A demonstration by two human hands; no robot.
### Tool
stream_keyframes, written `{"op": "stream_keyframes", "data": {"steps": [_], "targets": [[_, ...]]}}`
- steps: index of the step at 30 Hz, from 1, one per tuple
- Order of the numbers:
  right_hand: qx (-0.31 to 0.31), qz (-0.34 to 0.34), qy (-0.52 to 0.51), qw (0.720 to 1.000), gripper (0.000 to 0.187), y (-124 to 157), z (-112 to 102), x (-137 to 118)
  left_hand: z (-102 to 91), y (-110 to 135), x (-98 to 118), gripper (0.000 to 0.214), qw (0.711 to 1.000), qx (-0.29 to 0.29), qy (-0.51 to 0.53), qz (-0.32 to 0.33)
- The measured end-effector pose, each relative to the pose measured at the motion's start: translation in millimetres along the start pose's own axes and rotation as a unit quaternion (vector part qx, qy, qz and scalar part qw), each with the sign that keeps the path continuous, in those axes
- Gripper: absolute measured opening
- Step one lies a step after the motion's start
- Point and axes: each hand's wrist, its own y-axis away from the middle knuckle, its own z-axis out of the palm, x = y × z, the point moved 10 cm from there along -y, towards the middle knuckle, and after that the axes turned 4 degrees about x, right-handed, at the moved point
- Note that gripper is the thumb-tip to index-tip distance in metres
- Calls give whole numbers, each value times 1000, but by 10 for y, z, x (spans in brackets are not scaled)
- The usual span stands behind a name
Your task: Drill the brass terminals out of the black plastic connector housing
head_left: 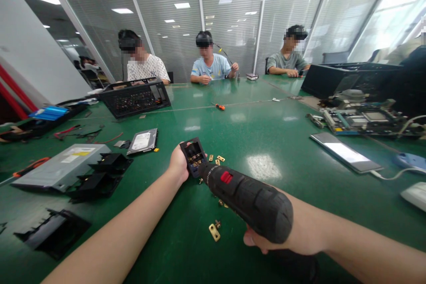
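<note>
Beneath both grips, the green desk (pixel 179 235) is spread as the working surface. The power screwdriver (pixel 249 199) is clamped in the right grip (pixel 296 235), its front end brought to the near edge of the black terminal block (pixel 193 155). That block is held from its left side in the left grip (pixel 179 164), fingers closed around it, ahead of the right grip. It should be braced firmly against twisting, with the driver kept in line with each screw; whether the bit is seated cannot be told. Between the grips and toward the wearer, a brass-coloured two-hole plate (pixel 214 232) is left lying, with a small screw (pixel 218 223) beside it, best kept clear of the driver's handle.
</note>
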Motion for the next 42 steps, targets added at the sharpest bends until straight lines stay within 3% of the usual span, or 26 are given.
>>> {"op": "stream_keyframes", "data": {"steps": [2,6,17,21,27,42], "targets": [[4,14,-10,1000,26,-5,-13,29,4,-4,2,22,1000,-2,0,0],[-9,30,2,1000,43,-8,-16,62,2,-8,9,21,1000,0,0,-1],[9,-4,4,1000,63,10,-41,19,-1,-4,7,22,1000,4,2,-1],[9,-1,-1,1000,55,23,-52,-40,-18,-30,10,23,1000,3,-1,5],[-2,23,-43,999,12,8,-24,34,-17,-47,1,24,1000,-4,15,2],[1,-8,-42,999,17,-7,-23,53,-30,-27,-8,22,1000,11,27,-11]]}}
